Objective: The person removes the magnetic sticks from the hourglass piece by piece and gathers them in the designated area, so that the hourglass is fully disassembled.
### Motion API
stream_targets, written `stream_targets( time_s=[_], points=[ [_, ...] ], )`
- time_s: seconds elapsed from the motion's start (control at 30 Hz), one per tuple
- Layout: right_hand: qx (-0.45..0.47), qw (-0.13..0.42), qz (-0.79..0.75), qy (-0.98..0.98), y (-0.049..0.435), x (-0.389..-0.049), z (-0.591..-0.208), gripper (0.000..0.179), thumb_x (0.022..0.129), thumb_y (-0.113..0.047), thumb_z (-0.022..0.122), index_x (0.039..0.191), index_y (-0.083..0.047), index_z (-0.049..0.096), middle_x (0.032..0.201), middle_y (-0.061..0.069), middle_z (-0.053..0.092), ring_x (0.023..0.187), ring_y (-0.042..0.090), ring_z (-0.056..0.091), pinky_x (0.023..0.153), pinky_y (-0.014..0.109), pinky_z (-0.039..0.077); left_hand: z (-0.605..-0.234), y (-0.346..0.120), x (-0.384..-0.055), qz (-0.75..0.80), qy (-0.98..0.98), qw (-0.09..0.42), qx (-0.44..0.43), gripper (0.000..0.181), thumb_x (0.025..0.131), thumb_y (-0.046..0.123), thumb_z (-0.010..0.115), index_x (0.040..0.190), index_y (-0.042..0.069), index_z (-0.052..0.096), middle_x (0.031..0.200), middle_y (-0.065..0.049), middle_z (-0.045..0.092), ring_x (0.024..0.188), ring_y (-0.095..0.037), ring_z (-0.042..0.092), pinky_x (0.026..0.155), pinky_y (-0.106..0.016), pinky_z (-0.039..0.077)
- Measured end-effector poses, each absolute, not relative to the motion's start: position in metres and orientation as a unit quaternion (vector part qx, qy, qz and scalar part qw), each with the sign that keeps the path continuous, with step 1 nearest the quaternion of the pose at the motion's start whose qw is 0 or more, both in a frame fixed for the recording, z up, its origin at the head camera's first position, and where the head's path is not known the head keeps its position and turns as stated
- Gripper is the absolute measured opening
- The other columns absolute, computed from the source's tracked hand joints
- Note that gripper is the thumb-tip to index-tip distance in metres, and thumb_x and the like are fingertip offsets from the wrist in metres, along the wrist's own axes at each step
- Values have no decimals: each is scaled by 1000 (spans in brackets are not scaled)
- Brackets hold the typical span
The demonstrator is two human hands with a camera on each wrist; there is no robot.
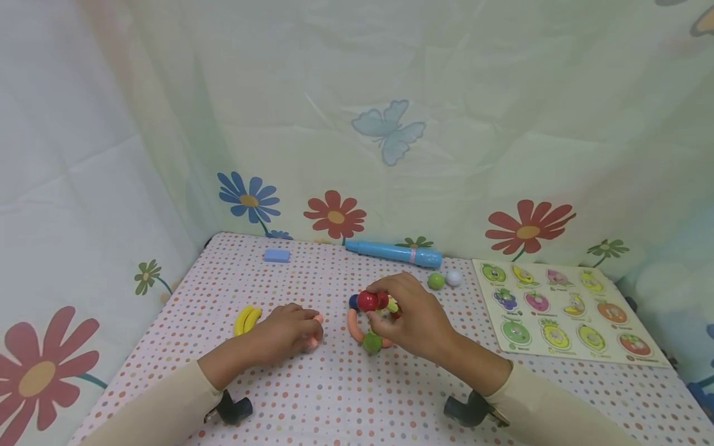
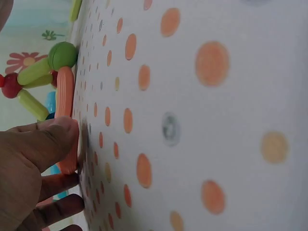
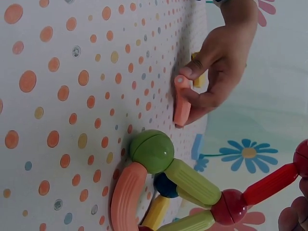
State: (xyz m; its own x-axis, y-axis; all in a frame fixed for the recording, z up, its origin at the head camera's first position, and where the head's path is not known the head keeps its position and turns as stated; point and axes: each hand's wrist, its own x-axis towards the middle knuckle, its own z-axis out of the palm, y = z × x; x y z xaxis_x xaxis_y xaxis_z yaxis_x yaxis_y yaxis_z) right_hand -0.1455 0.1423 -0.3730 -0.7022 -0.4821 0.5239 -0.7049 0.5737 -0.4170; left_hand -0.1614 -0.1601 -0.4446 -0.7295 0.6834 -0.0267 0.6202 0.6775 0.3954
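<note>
My left hand pinches a salmon-coloured ribbed toy stick between thumb and fingers, low over the dotted tabletop. To its right stands a small frame of ball-and-stick toy pieces, with a curved salmon stick, a green ball, light-green sticks and a dark blue ball. A red stick rises from the middle red ball. My right hand holds the top red ball between thumb and fingers.
Two yellow curved sticks lie left of my left hand. Farther back are a blue block, a blue pen-shaped tube, a loose green ball and a white ball. A fruit picture board lies at right.
</note>
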Motion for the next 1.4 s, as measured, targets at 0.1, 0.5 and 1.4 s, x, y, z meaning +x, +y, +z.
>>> stream_targets(
  time_s=[0.1, 0.5, 1.4],
  points=[
    [342, 181, 310, -868, 143, -146, -373, 45, 77, -10, 88, 115, -13, 66, 114, 1, 66, 99, 18, 59, 62, 22, 54, -446, -159, -160, 178, 919, 88, 341, 20, 97, 29, 73, 115, 30, 67, 143, 2, 58, 133, -26, 47, 111, -53, 35],
    [345, 178, 314, -867, 142, -146, -374, 45, 77, -10, 88, 116, -13, 65, 115, 1, 65, 98, 18, 59, 62, 23, 55, -447, -156, -162, 180, 936, 83, 290, 70, 86, 35, 84, 147, 21, 54, 140, 6, 59, 132, -22, 48, 110, -49, 39],
    [336, 166, 315, -872, 143, -145, -373, 48, 75, -9, 90, 117, -12, 65, 115, 2, 65, 99, 20, 60, 64, 22, 55, -446, -234, -165, 193, 962, 50, 189, 78, 75, 28, 88, 145, 18, 57, 137, -2, 61, 132, -36, 48, 104, -63, 37]
  ],
)
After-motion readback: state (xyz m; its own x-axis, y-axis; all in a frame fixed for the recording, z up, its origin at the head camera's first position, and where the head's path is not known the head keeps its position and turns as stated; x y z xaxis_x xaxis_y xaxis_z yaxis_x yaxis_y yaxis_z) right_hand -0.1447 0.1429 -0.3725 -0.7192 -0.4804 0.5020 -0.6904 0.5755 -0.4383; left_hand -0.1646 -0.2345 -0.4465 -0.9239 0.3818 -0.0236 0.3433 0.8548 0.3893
